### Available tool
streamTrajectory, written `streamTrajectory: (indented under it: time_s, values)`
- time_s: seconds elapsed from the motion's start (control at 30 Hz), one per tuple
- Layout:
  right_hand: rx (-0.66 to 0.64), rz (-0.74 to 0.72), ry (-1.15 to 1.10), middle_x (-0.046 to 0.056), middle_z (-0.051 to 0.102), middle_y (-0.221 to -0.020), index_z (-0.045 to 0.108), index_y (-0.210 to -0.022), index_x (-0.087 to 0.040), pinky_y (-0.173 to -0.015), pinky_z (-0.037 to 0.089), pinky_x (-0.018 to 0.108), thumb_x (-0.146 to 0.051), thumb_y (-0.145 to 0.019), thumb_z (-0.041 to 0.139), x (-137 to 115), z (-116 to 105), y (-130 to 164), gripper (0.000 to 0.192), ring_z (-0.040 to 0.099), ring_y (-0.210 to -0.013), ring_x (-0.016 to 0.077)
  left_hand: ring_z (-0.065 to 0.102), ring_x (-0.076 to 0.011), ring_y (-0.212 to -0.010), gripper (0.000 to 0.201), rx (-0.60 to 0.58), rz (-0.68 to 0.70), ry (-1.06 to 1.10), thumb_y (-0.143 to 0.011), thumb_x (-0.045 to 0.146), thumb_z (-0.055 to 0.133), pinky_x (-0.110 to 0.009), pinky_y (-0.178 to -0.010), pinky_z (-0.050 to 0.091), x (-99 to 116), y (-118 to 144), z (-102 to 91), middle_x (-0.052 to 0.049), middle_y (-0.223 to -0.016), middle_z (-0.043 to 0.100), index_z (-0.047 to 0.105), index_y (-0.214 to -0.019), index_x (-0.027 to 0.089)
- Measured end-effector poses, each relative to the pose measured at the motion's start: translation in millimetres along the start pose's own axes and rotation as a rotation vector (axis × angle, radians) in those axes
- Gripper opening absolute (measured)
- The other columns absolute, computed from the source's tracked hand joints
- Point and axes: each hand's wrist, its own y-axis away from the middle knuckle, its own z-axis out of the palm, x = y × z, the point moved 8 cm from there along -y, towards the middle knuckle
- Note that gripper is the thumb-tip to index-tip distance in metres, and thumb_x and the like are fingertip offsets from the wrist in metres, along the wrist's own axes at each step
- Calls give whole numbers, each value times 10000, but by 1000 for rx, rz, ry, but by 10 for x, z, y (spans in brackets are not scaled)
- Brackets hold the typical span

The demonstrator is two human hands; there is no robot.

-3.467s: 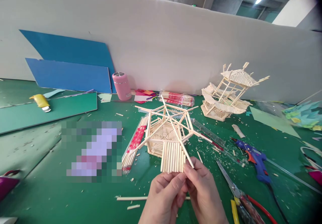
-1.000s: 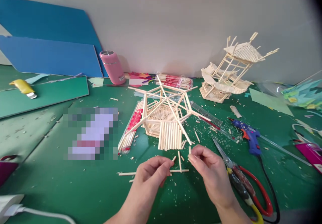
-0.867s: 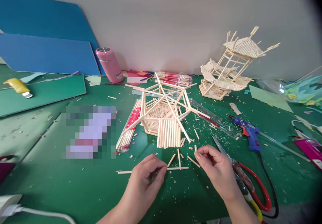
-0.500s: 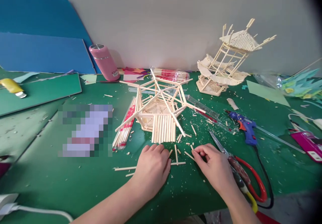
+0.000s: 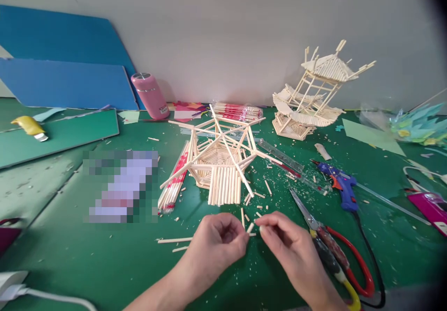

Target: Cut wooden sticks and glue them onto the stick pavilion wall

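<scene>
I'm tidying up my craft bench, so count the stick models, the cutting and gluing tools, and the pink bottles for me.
Stick models: 2, the open frame near the hands and the tilted pavilion
Scissors: 1
Glue gun: 1
Pink bottle: 1
Total: 5

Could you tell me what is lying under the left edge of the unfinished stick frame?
A clear packet of red-wrapped sticks pokes out from under the stick frame, lying on the green mat. Its upper end is covered by the frame.
</scene>
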Motion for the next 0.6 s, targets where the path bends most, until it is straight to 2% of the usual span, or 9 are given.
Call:
streamTrajectory:
  time_s: [0.07, 0.17, 0.27, 0.37, 0.5, 0.6]
  values:
    - [-21, -1, -211, -3, 546, -729, 637, -836, -234, -529, 404, 224, -351, -827, 538, -105, 137, 16, 154, 497, -609, 131, 316, -86, -484, 229, -30, -94, 358, -688, 338, 599, -223, -464, 264, -26, 59, 83, 63, -514, 390, 488, -571, 175]
    - [-48, -49, -331, -13, 529, -679, 631, -693, -217, -554, 412, 215, -320, -829, 549, -219, 263, -29, 189, 497, -632, 127, 307, -82, -500, 288, -5, -131, 592, -625, 388, 692, -221, -480, 240, -44, 108, 121, 61, -509, 417, 530, -559, 159]
    - [-29, -34, -362, -35, 520, -632, 641, -716, -233, -523, 393, 186, -331, -843, 546, -208, 266, -118, 186, 464, -584, 100, 318, -80, -475, 300, -6, -120, 605, -652, 419, 687, -226, -465, 226, -57, 158, 117, 45, -500, 462, 573, -566, 155]
    - [52, -54, -357, -43, 551, -633, 669, -780, -264, -488, 388, 168, -340, -834, 562, -216, 190, -167, 142, 462, -544, 87, 327, -83, -469, 303, 9, -88, 577, -697, 430, 655, -229, -463, 229, -52, 210, 81, 37, -506, 476, 588, -586, 156]
    - [163, -174, -255, -10, 630, -717, 703, -774, -272, -524, 457, 188, -287, -802, 593, -349, 101, -111, 114, 559, -616, 128, 316, -92, -497, 294, 108, -19, 570, -718, 429, 638, -226, -475, 241, -12, 238, -40, 48, -512, 427, 578, -597, 167]
    - [260, -230, -156, 24, 656, -710, 722, -744, -257, -549, 479, 226, -283, -781, 604, -412, 34, -16, 126, 589, -642, 167, 327, -107, -527, 265, 151, 42, 487, -754, 405, 602, -231, -500, 273, 51, 252, -120, 43, -540, 407, 586, -623, 175]
